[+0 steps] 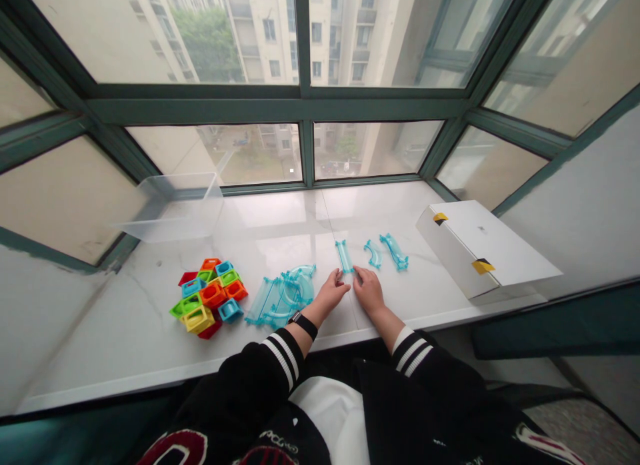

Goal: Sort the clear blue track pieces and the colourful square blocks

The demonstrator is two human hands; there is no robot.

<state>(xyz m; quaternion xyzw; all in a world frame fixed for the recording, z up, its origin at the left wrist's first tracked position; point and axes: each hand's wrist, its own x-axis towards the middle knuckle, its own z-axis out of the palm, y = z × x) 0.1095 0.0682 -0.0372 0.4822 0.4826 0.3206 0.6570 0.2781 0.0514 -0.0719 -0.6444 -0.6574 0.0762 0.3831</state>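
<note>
Both my hands rest on a white window sill (pixel 125 332). My left hand (pixel 331 294) and my right hand (pixel 367 288) meet at the near end of a straight clear-blue track piece (pixel 344 255), fingertips pinching or touching it. A curved track piece (pixel 373 253) and a wavy one (pixel 395 250) lie just right of it. Left of my left hand is a heap of clear-blue track pieces (pixel 283 295), and further left a pile of coloured plastic blocks (pixel 210 297).
A clear plastic bin (pixel 175 208) stands at the back left of the sill. A white cardboard box (pixel 483 248) lies at the right end. Window panes with green frames surround the sill on three sides.
</note>
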